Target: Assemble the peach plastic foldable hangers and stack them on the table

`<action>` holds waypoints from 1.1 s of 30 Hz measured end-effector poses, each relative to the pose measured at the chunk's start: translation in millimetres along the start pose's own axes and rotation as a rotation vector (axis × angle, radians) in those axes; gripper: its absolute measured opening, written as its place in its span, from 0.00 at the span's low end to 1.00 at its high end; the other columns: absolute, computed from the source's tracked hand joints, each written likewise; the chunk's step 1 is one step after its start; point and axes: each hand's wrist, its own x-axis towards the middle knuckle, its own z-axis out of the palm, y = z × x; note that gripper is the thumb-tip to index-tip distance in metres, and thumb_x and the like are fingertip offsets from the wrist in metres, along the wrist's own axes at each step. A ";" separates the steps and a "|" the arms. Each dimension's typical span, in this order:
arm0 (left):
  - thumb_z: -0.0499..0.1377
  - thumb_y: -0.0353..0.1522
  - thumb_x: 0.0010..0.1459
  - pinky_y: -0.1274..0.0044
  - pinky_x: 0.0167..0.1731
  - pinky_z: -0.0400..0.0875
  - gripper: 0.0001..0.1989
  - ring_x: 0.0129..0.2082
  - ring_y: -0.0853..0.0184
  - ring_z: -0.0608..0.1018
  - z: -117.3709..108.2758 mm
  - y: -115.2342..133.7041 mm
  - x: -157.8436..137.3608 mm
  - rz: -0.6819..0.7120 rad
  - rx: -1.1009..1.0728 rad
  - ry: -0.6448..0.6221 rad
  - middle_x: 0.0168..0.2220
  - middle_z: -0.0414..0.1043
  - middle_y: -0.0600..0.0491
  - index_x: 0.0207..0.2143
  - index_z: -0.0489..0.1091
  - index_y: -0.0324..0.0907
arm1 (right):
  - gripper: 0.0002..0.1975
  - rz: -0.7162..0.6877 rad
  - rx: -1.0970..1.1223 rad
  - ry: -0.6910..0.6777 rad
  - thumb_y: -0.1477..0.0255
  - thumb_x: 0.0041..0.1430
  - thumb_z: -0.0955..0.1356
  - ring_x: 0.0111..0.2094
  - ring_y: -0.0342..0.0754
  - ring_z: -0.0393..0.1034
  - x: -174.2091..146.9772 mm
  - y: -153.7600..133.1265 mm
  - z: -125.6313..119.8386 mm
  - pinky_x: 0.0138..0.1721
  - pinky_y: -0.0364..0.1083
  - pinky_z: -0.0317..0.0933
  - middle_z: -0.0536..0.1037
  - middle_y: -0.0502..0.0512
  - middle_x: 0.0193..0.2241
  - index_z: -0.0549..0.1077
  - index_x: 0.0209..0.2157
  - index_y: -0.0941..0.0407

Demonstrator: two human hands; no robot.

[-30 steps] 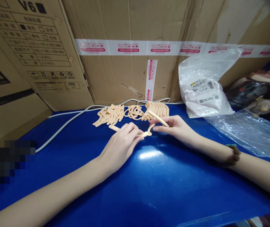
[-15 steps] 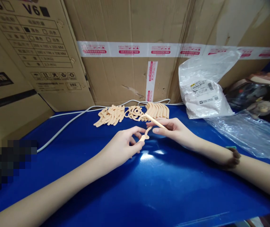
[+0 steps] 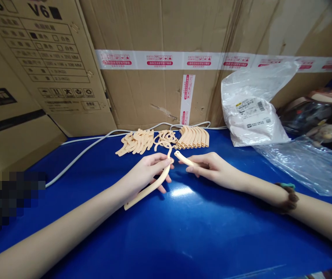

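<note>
My left hand [image 3: 155, 164] pinches a beige plastic hanger arm [image 3: 145, 190] together with a curved hanger hook [image 3: 169, 150], where the two meet. The arm slants down to the left under my wrist, and the hook curls up toward the back. In my right hand [image 3: 209, 166] is a second beige hanger arm [image 3: 184, 158], its holed end pointing left at the hook. A small space separates the two held pieces. Behind my hands lie a pile of flat wavy beige pieces [image 3: 138, 141], a heap of hooks [image 3: 166, 135] and a row of hanger arms [image 3: 194, 136].
A blue table surface [image 3: 166, 232] spreads under my hands. Cardboard boxes [image 3: 142, 97] wall the back and left. A white cable [image 3: 75, 161] runs along the back. At the right stand a white plastic bag [image 3: 253, 112] and a clear plastic sheet [image 3: 305, 164].
My hands have drawn apart. The left-hand piece has turned, so its long arm now points down-left and its hook up. The right-hand arm has dropped lower and no longer crosses it.
</note>
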 end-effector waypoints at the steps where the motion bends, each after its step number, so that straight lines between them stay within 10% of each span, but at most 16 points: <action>1: 0.58 0.37 0.59 0.81 0.14 0.74 0.09 0.23 0.71 0.74 0.6 0.1 -0.1 -0.002 -0.006 0.002 0.28 0.69 0.52 0.35 0.70 0.39 | 0.18 -0.017 -0.066 0.010 0.60 0.65 0.61 0.24 0.41 0.58 -0.3 0.0 0.7 0.26 0.41 0.50 0.69 0.48 0.24 0.74 0.37 0.59; 13: 0.60 0.30 0.56 0.82 0.15 0.73 0.08 0.28 0.68 0.75 0.8 1.8 1.5 -0.051 -0.127 0.032 0.32 0.71 0.50 0.39 0.73 0.39 | 0.16 -0.157 -0.481 0.059 0.65 0.68 0.60 0.30 0.43 0.70 -3.6 4.0 6.1 0.31 0.41 0.55 0.76 0.52 0.32 0.71 0.50 0.56; 33: 0.60 0.35 0.59 0.83 0.22 0.75 0.17 0.31 0.69 0.77 -8.5 4.6 -1.8 -0.089 -0.022 -0.144 0.31 0.75 0.49 0.50 0.71 0.40 | 0.17 -0.336 -0.818 0.212 0.65 0.69 0.58 0.28 0.44 0.69 -3.5 12.4 14.4 0.29 0.43 0.56 0.74 0.51 0.29 0.75 0.45 0.56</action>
